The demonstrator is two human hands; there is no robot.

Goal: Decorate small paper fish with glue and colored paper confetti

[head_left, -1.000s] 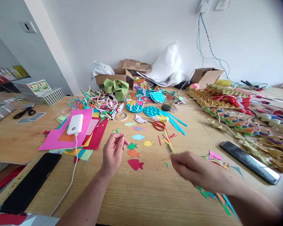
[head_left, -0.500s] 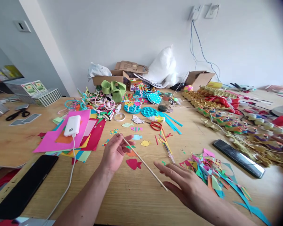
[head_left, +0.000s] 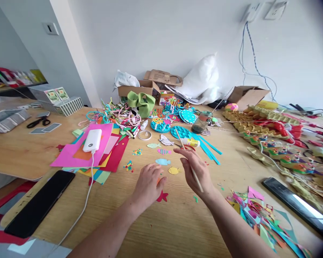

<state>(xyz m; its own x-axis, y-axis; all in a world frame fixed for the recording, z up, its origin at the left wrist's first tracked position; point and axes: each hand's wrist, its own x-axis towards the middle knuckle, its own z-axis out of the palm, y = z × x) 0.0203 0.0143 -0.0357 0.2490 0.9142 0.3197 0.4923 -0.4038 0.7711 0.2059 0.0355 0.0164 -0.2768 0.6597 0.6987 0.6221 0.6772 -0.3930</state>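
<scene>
My right hand (head_left: 197, 170) is closed round a thin wooden stick (head_left: 197, 180), which slants up and to the left past the fingertips. My left hand (head_left: 149, 182) hangs low over the table, palm down and fingers loosely apart, with nothing seen in it. Partly behind it lies a red paper fish (head_left: 163, 196). Between and beyond the hands are a yellow paper fish (head_left: 174, 170), a blue one (head_left: 163, 162), a pink striped one (head_left: 164, 151) and a pale green one (head_left: 153, 145). The right hand partly covers red-handled scissors (head_left: 190, 147).
Colored paper sheets (head_left: 61, 154) lie left under a white power bank (head_left: 92, 140); its cable trails forward. A black phone (head_left: 40, 202) is front left. Paper scraps (head_left: 254, 211) and another phone (head_left: 296, 202) lie right. A glass jar (head_left: 201, 122) and glue bottle (head_left: 191, 142) stand farther back.
The stick has passed from my left hand to my right, which has closed on it and moved up. My left hand has let go and turned palm down. The view has swung left.
</scene>
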